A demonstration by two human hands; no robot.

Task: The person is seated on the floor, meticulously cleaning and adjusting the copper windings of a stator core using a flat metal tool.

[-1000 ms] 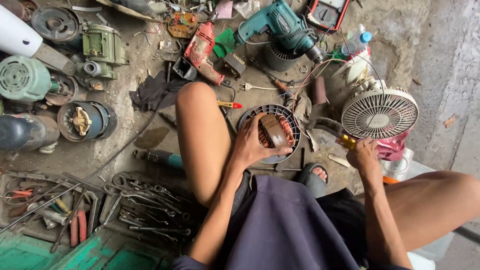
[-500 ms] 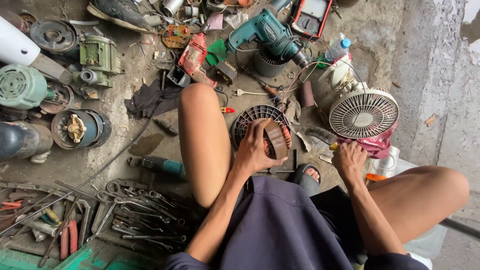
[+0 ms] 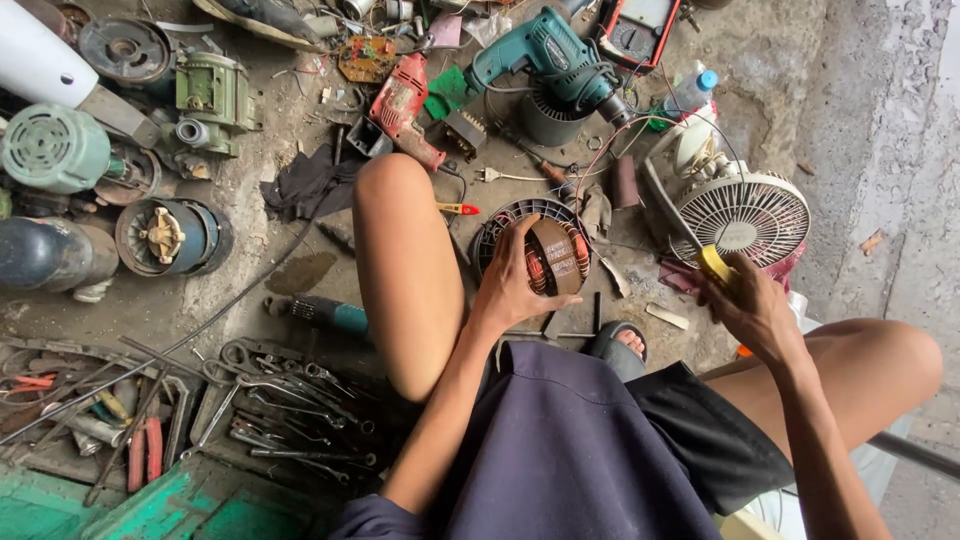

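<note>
I see the motor core (image 3: 556, 257), a round stack wound with copper wire, held just above a dark fan grille (image 3: 500, 225) on the concrete floor (image 3: 300, 270), between my knees. My left hand (image 3: 515, 285) is wrapped around its near side, fingers curled over the top edge, thumb underneath, so the open face tilts up toward the camera where the windings can be seen. My right hand (image 3: 750, 305) is closed around a yellow-handled tool (image 3: 714, 263), likely a screwdriver; the tip is hidden, so I cannot tell where it points. That hand hangs just in front of a small white fan (image 3: 745, 215), well apart from the core. Further out lie a green drill (image 3: 545, 55), a red drill (image 3: 400, 100), and wrenches (image 3: 290, 400) spread near my left knee, all within reach of a seated person.
</note>
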